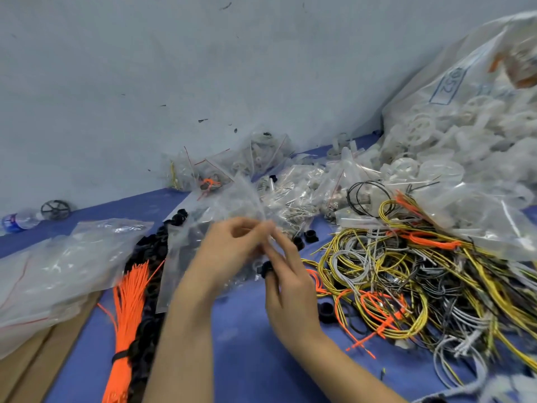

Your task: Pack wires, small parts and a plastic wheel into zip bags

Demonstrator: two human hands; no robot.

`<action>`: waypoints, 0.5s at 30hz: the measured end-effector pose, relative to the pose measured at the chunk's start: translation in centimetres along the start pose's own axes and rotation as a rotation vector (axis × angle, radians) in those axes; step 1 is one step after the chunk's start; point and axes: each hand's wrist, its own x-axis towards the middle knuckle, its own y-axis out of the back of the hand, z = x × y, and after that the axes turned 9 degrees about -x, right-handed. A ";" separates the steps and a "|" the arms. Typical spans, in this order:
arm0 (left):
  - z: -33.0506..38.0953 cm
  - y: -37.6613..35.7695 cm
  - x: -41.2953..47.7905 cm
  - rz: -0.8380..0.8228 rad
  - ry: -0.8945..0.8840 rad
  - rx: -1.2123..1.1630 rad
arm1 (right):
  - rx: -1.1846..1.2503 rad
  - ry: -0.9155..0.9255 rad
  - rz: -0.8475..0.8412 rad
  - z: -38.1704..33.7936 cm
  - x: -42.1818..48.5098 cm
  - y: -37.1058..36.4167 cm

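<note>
My left hand [232, 242] and right hand [286, 274] pinch the zip bag [220, 207] mouth mid-surface; my right also grips a black ring [266, 269]; wire tangle [406, 274] toward right edge.

Lighting: even, cool, diffuse; source not visible. Shadows: faint and soft under the forearms on the blue tabletop [247, 359]. Glare: pale sheen on the clear plastic bags [66, 257] at left. Sharpness: motion blur throughout, heaviest on the wire tangle [406, 286] and white wheels [436, 146]. Distortion: wide-angle bending, table edge and wall [174, 68] curving toward the frame borders.
</note>
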 end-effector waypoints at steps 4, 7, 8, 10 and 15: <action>-1.1 -1.4 1.0 0.049 -0.036 -0.069 | -0.056 0.161 -0.020 -0.8 -0.5 0.1; -1.3 -0.9 1.4 0.104 -0.059 0.012 | -0.075 0.255 -0.035 -0.9 -0.4 -0.2; -1.3 -0.8 1.4 0.106 -0.053 0.062 | -0.095 0.281 -0.039 -0.9 -0.4 -0.3; -1.5 -0.8 1.4 0.069 -0.033 0.120 | -0.143 0.314 -0.030 -0.8 -0.4 -0.3; -2.1 -1.0 1.7 0.042 -0.058 0.291 | -0.230 0.340 -0.015 -0.5 -0.4 -0.4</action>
